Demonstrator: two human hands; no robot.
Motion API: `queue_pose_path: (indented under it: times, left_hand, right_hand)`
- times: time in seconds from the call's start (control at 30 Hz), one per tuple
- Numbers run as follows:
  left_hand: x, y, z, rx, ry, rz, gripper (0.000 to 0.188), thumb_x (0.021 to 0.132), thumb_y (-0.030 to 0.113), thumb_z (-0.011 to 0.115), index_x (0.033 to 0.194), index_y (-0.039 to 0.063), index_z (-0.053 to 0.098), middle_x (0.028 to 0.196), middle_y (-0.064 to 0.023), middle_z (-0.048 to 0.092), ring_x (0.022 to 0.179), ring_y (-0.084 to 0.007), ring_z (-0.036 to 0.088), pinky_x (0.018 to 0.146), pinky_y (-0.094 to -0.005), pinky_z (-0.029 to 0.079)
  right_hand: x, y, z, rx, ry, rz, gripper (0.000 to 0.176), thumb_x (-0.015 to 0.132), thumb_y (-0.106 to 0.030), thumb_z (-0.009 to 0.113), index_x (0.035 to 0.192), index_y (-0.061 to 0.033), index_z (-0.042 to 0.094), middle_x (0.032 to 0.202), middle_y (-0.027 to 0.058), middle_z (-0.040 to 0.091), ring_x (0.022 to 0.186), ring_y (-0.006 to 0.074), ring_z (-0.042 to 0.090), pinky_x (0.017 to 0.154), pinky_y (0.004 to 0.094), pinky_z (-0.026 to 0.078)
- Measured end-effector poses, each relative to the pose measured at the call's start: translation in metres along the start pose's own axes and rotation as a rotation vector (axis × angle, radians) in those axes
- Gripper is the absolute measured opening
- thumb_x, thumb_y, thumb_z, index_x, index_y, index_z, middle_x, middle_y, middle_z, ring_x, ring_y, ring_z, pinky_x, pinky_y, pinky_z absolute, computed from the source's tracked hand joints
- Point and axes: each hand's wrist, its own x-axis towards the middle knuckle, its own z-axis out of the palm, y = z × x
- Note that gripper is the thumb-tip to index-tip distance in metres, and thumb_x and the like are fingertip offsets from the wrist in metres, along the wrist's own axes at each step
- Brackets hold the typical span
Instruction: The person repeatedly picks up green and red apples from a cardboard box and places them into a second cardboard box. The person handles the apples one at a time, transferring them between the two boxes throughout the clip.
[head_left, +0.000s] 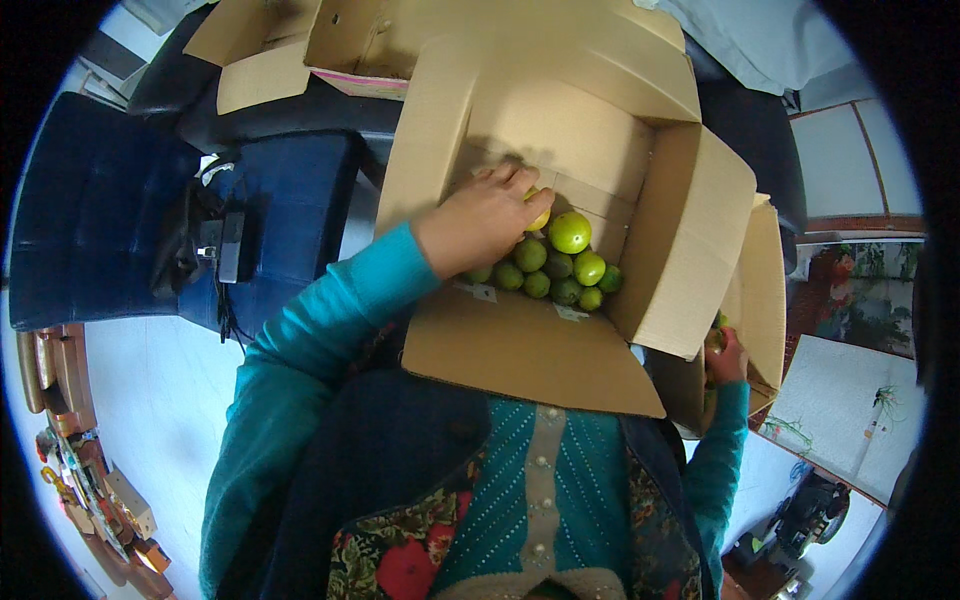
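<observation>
My left hand reaches into a large open cardboard box and has its fingers around a yellowish round fruit. Beside and below it, several green fruits lie heaped along the box's near wall; a larger, shiny green one sits at the top of the heap. At the right, my right hand is inside a second cardboard box, its fingers on a brownish-green fruit. More fruits there are partly hidden by the hand and the box wall.
Further cardboard boxes stand at the upper left. A dark blue padded chair at the left holds a black power adapter with cables. White cloth lies at the upper right. The boxes' raised flaps border both hands.
</observation>
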Motion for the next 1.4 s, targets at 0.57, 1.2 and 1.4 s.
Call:
queue_pose_path:
  times: [0.57, 1.2, 1.4]
  left_hand:
    - [0.000, 0.002, -0.010, 0.018, -0.056, -0.042, 0.065, 0.071, 0.006, 0.074, 0.134, 0.005, 0.057, 0.132, -0.0190, 0.055, 0.125, -0.0413, 0.052, 0.105, -0.0499, 0.045]
    - [0.004, 0.009, -0.011, -0.040, -0.082, -0.003, 0.056, 0.078, 0.005, 0.067, 0.132, 0.006, 0.056, 0.130, -0.0209, 0.055, 0.125, -0.0430, 0.051, 0.107, -0.0500, 0.044]
    - [0.003, 0.007, -0.012, -0.003, -0.044, -0.006, 0.063, 0.074, 0.003, 0.069, 0.135, 0.008, 0.054, 0.131, -0.0200, 0.054, 0.125, -0.0425, 0.051, 0.108, -0.0496, 0.044]
  right_hand:
    - [0.008, -0.013, 0.012, -0.006, 0.081, 0.194, 0.062, 0.066, -0.035, 0.082, 0.116, -0.0090, 0.055, 0.106, 0.0224, 0.070, 0.098, 0.0439, 0.068, 0.084, 0.0525, 0.054]
    - [0.018, -0.008, -0.006, 0.689, -0.018, 0.043, 0.042, 0.076, -0.005, 0.075, 0.116, -0.0051, 0.061, 0.086, 0.0069, 0.069, 0.074, 0.0149, 0.065, 0.064, 0.0295, 0.054]
    - [0.013, -0.008, -0.004, 0.302, -0.017, 0.020, 0.059, 0.067, -0.029, 0.085, 0.116, -0.0064, 0.061, 0.089, 0.0108, 0.067, 0.077, 0.0206, 0.063, 0.070, 0.0373, 0.054]
